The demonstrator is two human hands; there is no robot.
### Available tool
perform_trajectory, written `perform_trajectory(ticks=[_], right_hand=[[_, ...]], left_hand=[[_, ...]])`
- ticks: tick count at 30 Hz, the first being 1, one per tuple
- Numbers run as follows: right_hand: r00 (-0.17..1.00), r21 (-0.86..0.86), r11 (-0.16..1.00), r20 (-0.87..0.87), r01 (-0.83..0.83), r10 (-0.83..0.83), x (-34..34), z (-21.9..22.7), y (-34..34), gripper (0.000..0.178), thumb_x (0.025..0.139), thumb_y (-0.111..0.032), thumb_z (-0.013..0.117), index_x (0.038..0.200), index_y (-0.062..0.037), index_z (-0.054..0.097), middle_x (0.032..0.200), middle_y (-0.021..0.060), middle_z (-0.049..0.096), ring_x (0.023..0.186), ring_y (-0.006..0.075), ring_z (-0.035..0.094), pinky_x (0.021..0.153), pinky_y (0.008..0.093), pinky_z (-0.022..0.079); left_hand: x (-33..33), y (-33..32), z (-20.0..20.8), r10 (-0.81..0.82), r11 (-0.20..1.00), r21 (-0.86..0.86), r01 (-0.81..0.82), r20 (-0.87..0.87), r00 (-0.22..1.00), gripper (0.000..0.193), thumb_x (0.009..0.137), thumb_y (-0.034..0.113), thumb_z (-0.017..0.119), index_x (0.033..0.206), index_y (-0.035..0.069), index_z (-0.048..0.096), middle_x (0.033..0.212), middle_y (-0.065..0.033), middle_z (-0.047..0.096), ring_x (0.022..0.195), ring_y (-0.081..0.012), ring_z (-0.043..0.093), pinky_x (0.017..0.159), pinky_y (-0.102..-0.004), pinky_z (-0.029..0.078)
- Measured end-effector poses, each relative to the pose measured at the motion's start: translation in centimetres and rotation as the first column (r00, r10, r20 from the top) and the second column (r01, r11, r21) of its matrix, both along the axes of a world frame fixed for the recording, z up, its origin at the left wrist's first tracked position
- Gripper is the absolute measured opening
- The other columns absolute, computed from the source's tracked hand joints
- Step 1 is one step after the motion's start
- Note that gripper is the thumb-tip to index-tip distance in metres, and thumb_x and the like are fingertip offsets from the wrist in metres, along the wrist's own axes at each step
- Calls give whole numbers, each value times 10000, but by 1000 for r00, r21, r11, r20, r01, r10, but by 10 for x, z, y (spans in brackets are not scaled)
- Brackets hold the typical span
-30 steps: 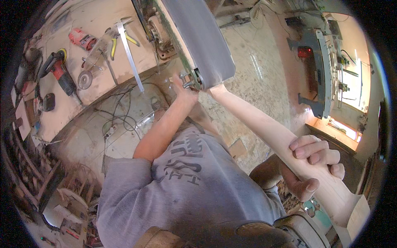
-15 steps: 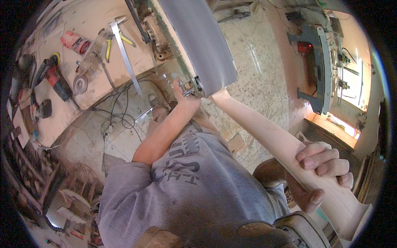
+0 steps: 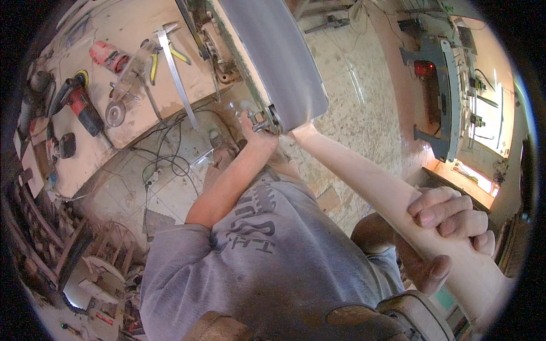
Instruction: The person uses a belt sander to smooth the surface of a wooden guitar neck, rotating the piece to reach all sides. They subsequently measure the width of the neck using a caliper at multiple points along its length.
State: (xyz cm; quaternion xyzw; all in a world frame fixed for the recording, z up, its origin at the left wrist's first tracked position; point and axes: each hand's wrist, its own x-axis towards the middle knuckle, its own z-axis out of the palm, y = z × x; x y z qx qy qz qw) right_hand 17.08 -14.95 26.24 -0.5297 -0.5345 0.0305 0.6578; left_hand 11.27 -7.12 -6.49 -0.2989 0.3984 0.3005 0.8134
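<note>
Nearest me, below the grey shirt's [image 3: 284,273] collar, the right hand [image 3: 455,219] wraps the pale wooden piece [image 3: 364,173], thumb on 1 side, fingers over the other. The wood slants up to the wide grey belt [image 3: 281,62], its narrow tip seemingly against the belt's lower end. Over the last 1 second the wide end's cut face has turned out of sight while the tip stays there; I'd judge the piece is being rolled against the belt. The left hand [image 3: 263,142] sits by a metal fitting [image 3: 260,122]; its grip I can't tell. Beyond, a bench [image 3: 196,71] carries pliers [image 3: 153,69].
</note>
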Motion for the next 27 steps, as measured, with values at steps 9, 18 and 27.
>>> perform_trajectory(ticks=[9, 18, 27], right_hand=[[994, 7, 994, 11, -109, 108, 2, 2, 9, 509, 750, -224, 638, 1143, -6, 399, 815, 126, 418, 669, 251, 501, 486, 382, 476], [988, 18, 988, 8, -153, 153, 2, 1, 11, 508, 757, -217, 631, 1142, -11, 371, 819, 133, 407, 682, 261, 507, 493, 390, 478], [988, 26, 988, -19, -152, 153, -1, 1, 18, 468, 757, -193, 632, 1112, -36, 371, 822, 135, 416, 684, 269, 523, 500, 390, 496]], left_hand=[[1, -1, 5, -6, 997, 71, 7, -6, 1000, 401, 939, 439, 350, 1043, 128, 580, 981, -81, 622, 891, -258, 608, 801, -435, 516], [2, -3, 4, 2, 998, 64, -4, 29, 1000, 362, 938, 416, 352, 1008, 139, 576, 950, -63, 627, 867, -246, 613, 791, -423, 522], [2, -3, -6, -22, 992, 123, 15, 52, 998, 296, 943, 334, 354, 1008, 131, 560, 934, -60, 625, 856, -235, 623, 793, -417, 536]])
